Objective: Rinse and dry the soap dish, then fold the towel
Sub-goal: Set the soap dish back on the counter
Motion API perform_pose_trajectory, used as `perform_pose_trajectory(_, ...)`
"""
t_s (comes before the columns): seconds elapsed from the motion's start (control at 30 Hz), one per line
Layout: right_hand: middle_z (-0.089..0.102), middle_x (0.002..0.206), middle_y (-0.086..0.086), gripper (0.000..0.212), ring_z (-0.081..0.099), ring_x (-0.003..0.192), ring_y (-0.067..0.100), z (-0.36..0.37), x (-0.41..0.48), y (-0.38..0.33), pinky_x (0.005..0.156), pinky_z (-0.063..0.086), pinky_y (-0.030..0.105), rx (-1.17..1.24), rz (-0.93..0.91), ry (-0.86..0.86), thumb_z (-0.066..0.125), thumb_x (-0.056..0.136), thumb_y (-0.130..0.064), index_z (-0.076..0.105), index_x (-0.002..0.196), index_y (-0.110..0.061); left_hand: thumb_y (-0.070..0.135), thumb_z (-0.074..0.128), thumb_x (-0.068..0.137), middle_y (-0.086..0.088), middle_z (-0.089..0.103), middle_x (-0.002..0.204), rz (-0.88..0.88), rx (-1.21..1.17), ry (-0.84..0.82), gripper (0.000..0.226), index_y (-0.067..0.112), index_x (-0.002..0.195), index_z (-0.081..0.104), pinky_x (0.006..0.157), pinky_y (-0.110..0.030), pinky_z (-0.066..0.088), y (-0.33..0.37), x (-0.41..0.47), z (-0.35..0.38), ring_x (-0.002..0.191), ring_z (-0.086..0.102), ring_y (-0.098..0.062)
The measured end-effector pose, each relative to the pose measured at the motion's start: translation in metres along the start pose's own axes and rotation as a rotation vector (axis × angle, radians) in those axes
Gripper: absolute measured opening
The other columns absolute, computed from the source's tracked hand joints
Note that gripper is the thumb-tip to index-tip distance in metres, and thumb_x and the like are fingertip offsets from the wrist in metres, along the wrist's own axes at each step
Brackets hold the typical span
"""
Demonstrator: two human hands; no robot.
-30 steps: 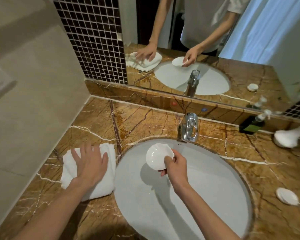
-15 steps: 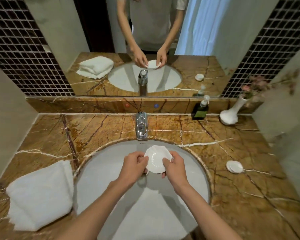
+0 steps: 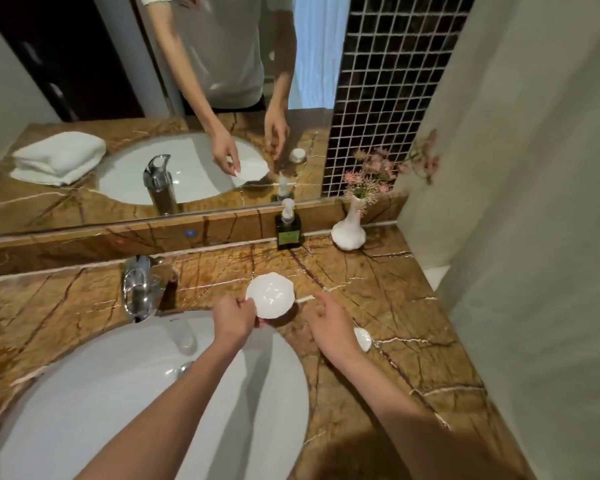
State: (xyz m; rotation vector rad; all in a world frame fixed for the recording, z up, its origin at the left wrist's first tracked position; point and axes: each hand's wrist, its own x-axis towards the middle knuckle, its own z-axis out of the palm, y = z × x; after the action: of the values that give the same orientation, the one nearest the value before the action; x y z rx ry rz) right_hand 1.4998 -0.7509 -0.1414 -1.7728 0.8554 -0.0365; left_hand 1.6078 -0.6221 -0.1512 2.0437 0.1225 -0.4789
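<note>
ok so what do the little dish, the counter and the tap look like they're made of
Soap dish: glossy white, scalloped rim, sharp highlights; likely glazed ceramic or porcelain, though hard plastic is possible.
Counter: brown stone with pale and dark veins, polished; looks like marble.
Tap: mirror-bright silver with reflections; chrome-plated metal, probably.

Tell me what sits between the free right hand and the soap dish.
Nothing visible does. The right hand hangs open just right of the soap dish, which the left hand pinches by its rim over the counter.
</note>
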Motion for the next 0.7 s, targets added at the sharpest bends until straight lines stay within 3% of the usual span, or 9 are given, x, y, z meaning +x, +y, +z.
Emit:
perform_pose_trajectory(0.13,0.056,0.129,0.004,0.044,0.048,0.122,0.024,-0.043,0.004,0.031,0.103,0.042,0.044,-0.569,-0.174,0.101,0.058,0.092,-0.024,0.05,0.135,-0.027,0.004,0.051,0.085,-0.023,0.069,0.068,-0.044,0.034,0.096,0.023,-0.001,0.066,0.063,0.066,-0.045,0.058,0.002,0.019,0.013,0.068,0.069,-0.036)
perform_pose_trajectory(0.3,0.037,0.145,0.007,0.059,0.032,0.133,0.027,-0.058,0.003,0.056,0.11,0.033,0.046,-0.903,-0.185,-0.065,0.061,0.088,-0.032,0.037,0.142,-0.029,0.005,0.051,0.086,-0.022,0.069,0.073,-0.078,0.057,0.157,0.02,-0.002,0.074,0.065,0.059,-0.034,0.053,0.003,0.032,0.02,0.066,0.067,-0.032)
perform_pose_trajectory(0.47,0.034,0.144,0.008,0.06,0.034,0.13,0.027,-0.056,0.0,0.065,0.107,0.036,0.042,-0.897,-0.193,-0.1,0.064,0.087,-0.027,0.037,0.14,-0.025,0.004,0.049,0.089,-0.021,0.065,0.071,-0.087,0.04,0.156,0.016,-0.004,0.09,0.063,0.062,-0.046,0.06,0.003,0.039,0.026,0.063,0.069,-0.036)
perform_pose_trajectory(0.57,0.037,0.14,0.005,0.057,0.035,0.129,0.025,-0.056,-0.002,0.065,0.105,0.039,0.039,-0.846,-0.199,-0.08,0.065,0.087,-0.024,0.04,0.138,-0.022,0.005,0.049,0.09,-0.025,0.068,0.08,-0.083,0.08,0.145,0.018,-0.006,0.097,0.061,0.053,-0.043,0.06,0.003,0.042,0.026,0.062,0.069,-0.036)
perform_pose_trajectory(0.7,0.041,0.136,0.002,0.054,0.037,0.128,0.022,-0.058,-0.003,0.066,0.104,0.04,0.035,-0.802,-0.193,-0.049,0.064,0.088,-0.021,0.041,0.138,-0.02,0.011,0.052,0.09,-0.021,0.069,0.064,-0.023,0.163,0.111,0.015,0.002,0.082,0.061,0.071,-0.046,0.059,-0.001,0.044,0.026,0.058,0.07,-0.031)
